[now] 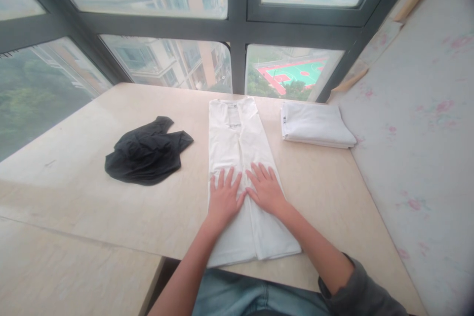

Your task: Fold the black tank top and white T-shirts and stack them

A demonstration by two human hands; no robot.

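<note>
A white T-shirt (225, 150) lies on the table with both sides folded in toward its middle, making a long narrow strip. Its collar, with a small label and some dark print, faces the window, and the hem is close to my body. My left hand (225, 196) rests flat on the left half with the fingers spread. On the right half my right hand (265, 188) lies palm down, its fingers also apart. The two thumbs almost meet over the seam between the folded sides. Neither hand grips the cloth.
To the left, a crumpled black garment (146, 153) lies on the pale table (92, 222). White folded cloths (316, 126) are stacked at the back right, near the flowered wall (418, 158). Grey window frames (237, 29) border the far edge. A gap opens in the table's near edge, left of my legs.
</note>
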